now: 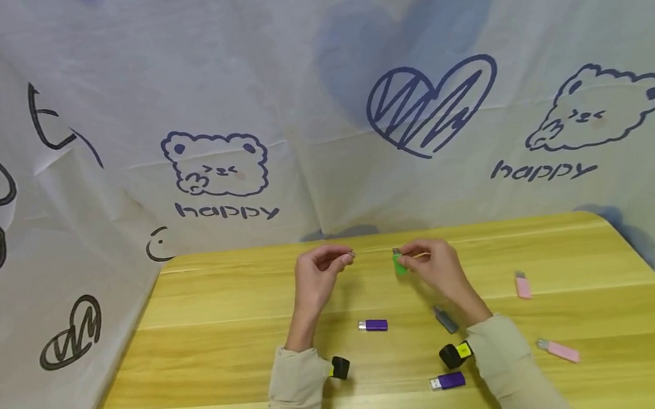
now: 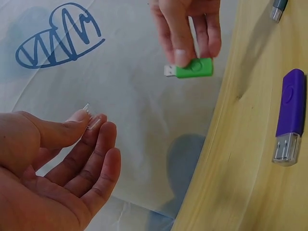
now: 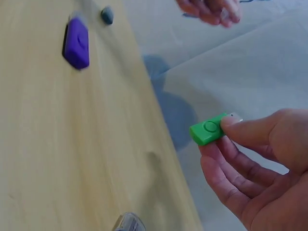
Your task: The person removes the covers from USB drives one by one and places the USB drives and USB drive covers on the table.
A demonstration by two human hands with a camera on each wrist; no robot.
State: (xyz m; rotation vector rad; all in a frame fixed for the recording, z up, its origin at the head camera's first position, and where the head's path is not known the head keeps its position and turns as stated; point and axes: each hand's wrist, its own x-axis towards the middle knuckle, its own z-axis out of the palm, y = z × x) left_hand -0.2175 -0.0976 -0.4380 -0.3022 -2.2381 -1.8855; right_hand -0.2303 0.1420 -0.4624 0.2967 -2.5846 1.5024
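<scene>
Above the far part of the table, my left hand (image 1: 317, 275) pinches a small clear plastic cap (image 2: 91, 118) between thumb and forefinger. A green USB stick (image 3: 208, 130) is pinched by my right hand (image 1: 440, 269), and its metal plug is bare in the left wrist view. Cap and stick are apart, with a gap between the two hands. Closer to me than the hands, a purple USB stick (image 1: 376, 325) lies on the table with its plug to the left. A dark grey USB stick (image 1: 445, 320) lies beneath my right forearm.
On the wooden table (image 1: 212, 351) lie another purple USB stick (image 1: 448, 381) near the front and two pink ones, one (image 1: 522, 285) farther back and one (image 1: 559, 350) nearer, at the right. A white printed cloth (image 1: 307, 102) hangs behind the table's back edge.
</scene>
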